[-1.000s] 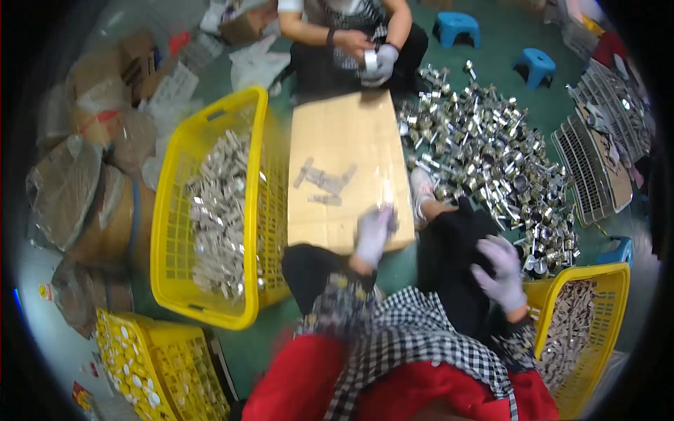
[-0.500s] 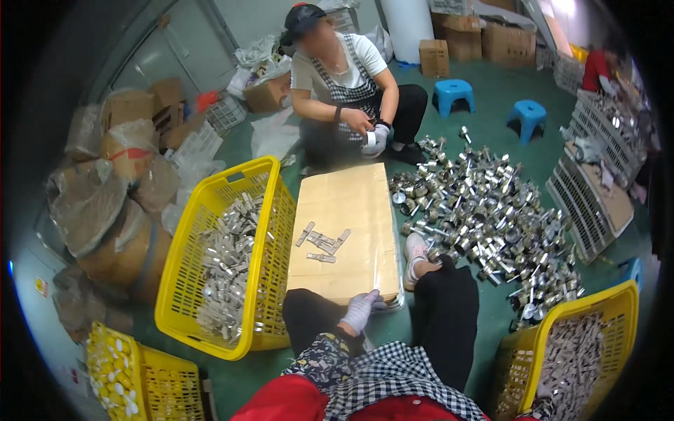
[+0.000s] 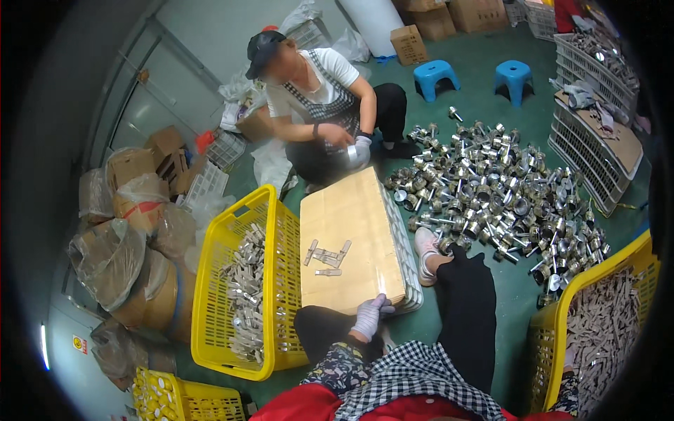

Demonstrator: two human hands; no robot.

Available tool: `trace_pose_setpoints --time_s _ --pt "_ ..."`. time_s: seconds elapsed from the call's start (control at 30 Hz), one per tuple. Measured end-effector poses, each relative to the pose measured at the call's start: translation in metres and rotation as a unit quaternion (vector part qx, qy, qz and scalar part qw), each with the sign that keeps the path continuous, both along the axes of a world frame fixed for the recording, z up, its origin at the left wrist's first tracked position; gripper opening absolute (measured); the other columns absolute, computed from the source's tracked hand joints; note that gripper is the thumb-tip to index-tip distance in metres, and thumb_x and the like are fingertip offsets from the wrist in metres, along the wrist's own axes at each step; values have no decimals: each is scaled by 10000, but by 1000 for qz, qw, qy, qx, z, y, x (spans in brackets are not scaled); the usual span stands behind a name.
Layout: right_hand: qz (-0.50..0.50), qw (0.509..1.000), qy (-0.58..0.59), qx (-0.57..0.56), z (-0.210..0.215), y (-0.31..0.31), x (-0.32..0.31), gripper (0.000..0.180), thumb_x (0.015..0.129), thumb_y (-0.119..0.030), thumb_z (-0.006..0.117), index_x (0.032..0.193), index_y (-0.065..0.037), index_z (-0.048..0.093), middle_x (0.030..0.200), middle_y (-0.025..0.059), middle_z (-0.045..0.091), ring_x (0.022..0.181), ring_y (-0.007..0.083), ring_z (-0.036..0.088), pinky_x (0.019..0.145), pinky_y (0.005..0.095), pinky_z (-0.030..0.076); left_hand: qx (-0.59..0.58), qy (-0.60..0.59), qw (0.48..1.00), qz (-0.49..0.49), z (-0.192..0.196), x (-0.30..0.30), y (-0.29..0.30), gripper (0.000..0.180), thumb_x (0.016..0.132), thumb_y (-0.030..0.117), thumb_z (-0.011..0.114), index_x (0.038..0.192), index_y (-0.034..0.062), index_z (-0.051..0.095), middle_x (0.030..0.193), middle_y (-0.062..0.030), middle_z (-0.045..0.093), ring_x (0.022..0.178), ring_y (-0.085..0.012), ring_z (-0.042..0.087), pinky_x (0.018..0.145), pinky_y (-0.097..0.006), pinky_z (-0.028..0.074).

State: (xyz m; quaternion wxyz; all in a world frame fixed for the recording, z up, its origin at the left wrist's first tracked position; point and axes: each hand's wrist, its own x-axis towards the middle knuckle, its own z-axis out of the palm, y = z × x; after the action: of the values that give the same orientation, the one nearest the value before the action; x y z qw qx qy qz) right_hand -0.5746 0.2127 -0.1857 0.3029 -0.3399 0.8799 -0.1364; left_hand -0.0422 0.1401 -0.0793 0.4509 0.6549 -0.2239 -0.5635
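My left hand (image 3: 368,316), in a pale glove, rests at the near edge of a cardboard-topped stack (image 3: 351,217). Its fingers are loosely apart, with nothing visible in them. Several flat metal clip-like pieces (image 3: 328,257) lie on the cardboard, beyond that hand. At the lower right, my right arm, in a floral sleeve, reaches into a yellow basket (image 3: 546,351) of similar flat metal pieces (image 3: 605,323). Only a sliver of my right hand (image 3: 570,356) shows there; its fingers are hidden.
Left of the stack stands a yellow basket (image 3: 284,281) of metal pieces. Shiny cup-shaped metal parts with stems (image 3: 491,189) cover the floor to the right. A co-worker (image 3: 326,105) crouches opposite, holding something white. Two blue stools (image 3: 514,81) stand behind; bagged boxes (image 3: 112,259) fill the left.
My view has shifted, so the stack and left basket appear lower and more to the right. More of my right arm shows at the right basket. My left hand stays at the cardboard edge.
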Motion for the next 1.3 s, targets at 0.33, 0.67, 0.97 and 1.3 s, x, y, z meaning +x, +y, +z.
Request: trace_pose_setpoints --time_s 0.33,0.67,0.97,1.3 --pt "-162 978 -119 -50 -21 59 -59 155 739 -170 530 847 -63 563 776 107 566 722 280 540 682 364 447 -32 20 999 -6 -5 -6 -1 365 839 270 529 919 -86 551 795 -134 597 677 -214 602 647 -303 494" --pt "-253 861 -405 -176 47 120 -122 125 765 -187 511 789 -72 552 693 89 555 616 262 542 593 348 462 -42 35 998 -15 5 -20 0 348 839 257 518 887 -85 558 794 -133 603 669 -217 600 649 -294 481" --pt "-132 752 -340 -549 219 70 -85 169 815 -206 544 926 -80 527 723 16 525 517 107 480 437 167 359 -49 79 995 24 2 -22 0 324 809 236 531 833 -86 561 729 -136 597 603 -222 593 586 -300 476" --pt "248 764 -516 -298 329 -131 282 556 719 -279 533 1195 -37 380 1114 145 498 723 135 546 507 168 417 -31 98 993 56 -16 -42 -4 343 795 274 530 805 -64 590 706 -141 618 588 -204 595 590 -290 467"
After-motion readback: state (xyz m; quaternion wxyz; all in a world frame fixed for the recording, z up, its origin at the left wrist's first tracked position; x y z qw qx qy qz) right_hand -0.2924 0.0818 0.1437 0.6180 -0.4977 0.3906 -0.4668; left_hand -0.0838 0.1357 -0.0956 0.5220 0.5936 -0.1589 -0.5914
